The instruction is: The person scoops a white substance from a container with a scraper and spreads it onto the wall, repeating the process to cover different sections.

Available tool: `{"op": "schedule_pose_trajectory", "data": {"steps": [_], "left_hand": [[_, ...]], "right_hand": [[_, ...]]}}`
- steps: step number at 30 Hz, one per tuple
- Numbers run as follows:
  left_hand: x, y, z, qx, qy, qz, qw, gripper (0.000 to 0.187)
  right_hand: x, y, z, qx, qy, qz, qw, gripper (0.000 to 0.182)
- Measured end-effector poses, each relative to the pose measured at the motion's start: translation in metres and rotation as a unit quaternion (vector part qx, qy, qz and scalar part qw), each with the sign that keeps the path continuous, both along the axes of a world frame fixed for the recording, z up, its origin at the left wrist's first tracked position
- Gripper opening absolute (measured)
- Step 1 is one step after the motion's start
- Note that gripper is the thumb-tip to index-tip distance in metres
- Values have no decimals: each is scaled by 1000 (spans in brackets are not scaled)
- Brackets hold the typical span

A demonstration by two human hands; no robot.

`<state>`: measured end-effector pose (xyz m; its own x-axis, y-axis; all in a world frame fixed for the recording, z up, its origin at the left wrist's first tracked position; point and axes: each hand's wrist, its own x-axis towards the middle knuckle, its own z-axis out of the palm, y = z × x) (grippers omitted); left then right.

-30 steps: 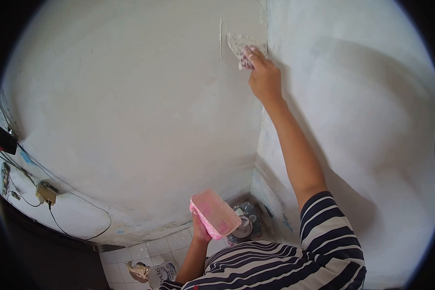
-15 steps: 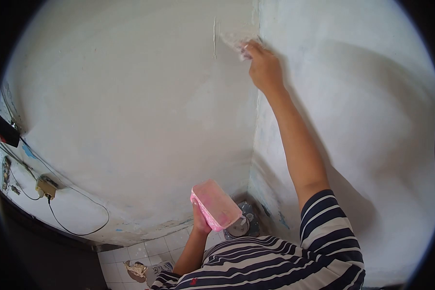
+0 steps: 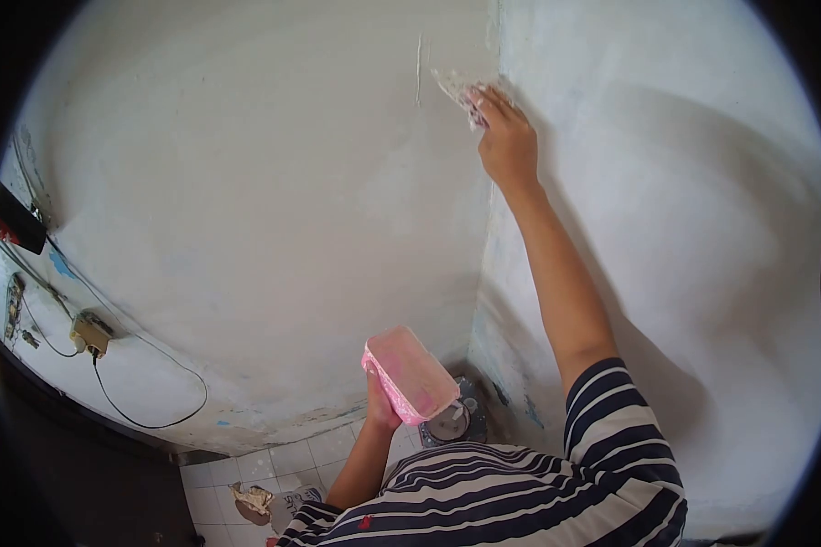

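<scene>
My right hand (image 3: 509, 141) is raised near the corner of the room, fingers closed around a putty knife (image 3: 451, 84). White paste coats its blade, which is close against the left wall (image 3: 274, 182). Just left of the blade, a thin raised line of putty (image 3: 419, 71) runs down that wall. Lower down, in front of my body, my left hand (image 3: 380, 403) grips a pink plastic tub (image 3: 394, 390) by its long side. The tub is tilted, with its inside facing me and pale residue on its bottom and rim.
A paint-spotted grey object with a round top (image 3: 452, 424) stands on the floor in the corner below the tub. At lower left, a socket box (image 3: 91, 335) with a hanging cable (image 3: 146, 425) is on the wall. Crumpled packaging (image 3: 253, 499) lies on the white tiles (image 3: 274, 465).
My right hand and the putty knife have moved slightly down, a bit farther from the putty line. The view has shifted a little. My left hand still holds the tub.
</scene>
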<state>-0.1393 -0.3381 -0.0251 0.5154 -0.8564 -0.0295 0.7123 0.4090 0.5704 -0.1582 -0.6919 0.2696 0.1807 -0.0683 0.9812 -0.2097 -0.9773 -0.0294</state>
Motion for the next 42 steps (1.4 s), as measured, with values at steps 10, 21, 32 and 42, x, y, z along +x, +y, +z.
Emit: {"op": "schedule_pose_trajectory", "data": {"steps": [10,21,32,42], "left_hand": [[-4,14,-14,39,11,37,998,86],[-6,12,-15,44,7,50,998,85],[-2,9,-35,43,12,46,998,87],[-7,12,-24,47,-14,67,997,84]], "right_hand": [[2,4,-113,105,88,52,989,60],[33,-27,-33,39,1,47,998,57],[-6,20,-151,175,-2,105,979,64],[27,-40,-115,84,-15,41,996,68]]}}
